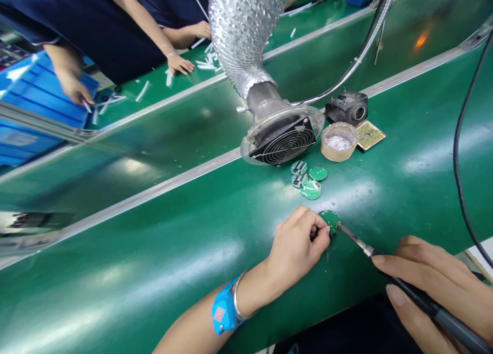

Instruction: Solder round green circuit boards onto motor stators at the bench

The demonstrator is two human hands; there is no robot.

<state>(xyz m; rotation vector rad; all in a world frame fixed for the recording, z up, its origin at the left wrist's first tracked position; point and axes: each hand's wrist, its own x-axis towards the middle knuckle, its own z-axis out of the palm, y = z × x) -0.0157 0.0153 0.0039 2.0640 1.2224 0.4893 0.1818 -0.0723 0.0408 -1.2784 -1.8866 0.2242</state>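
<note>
My left hand (296,246) pinches a small round green circuit board (331,221) against the green bench (154,272), fingers closed on its left edge. A blue wrist strap and a metal bangle sit on that wrist. My right hand (439,282) is wrapped round a black soldering iron (419,298). Its metal tip (348,234) touches the right edge of the board. Several more round green boards (309,179) lie in a cluster just beyond.
A fume extractor fan (283,143) on a silver flexible duct (241,30) stands behind the boards. A solder pot (339,141), a sponge tray (370,134) and a black iron stand (347,107) sit right of it. Other people's hands (179,63) handle white tubes across the belt. A black cable (460,153) hangs right.
</note>
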